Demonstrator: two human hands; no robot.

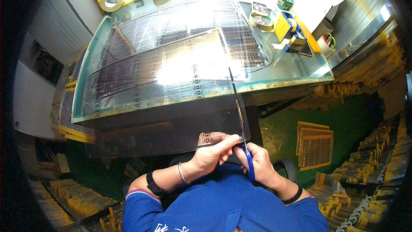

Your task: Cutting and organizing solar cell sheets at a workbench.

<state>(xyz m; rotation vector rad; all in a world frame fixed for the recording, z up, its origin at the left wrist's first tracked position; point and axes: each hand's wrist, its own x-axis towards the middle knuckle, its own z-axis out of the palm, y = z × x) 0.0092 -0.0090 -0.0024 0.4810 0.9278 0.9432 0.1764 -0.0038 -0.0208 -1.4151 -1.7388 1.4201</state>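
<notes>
My right hand point(262, 166) is closed around the blue handles of a pair of scissors point(250, 163). Their long dark blades point away from me, along the right edge of a large see-through film sheet point(184, 122). This sheet lies partly on the glass-topped table and hangs over its near edge. Close to the scissors' pivot, my left hand point(209, 157) pinches the film's near right corner between thumb and fingers. A brownish patterned patch point(211, 138) shows just above that hand. Whether the blades are apart is hard to make out.
More patterned film sheets cover the glass-topped table point(279, 77) under a bright glare. Tape rolls point(111, 1) stand at the far left; a blue-and-yellow tape dispenser point(292, 32), tins point(261, 19) and a cup point(326, 45) stand right. Framed panels point(315, 147) lie on the green floor.
</notes>
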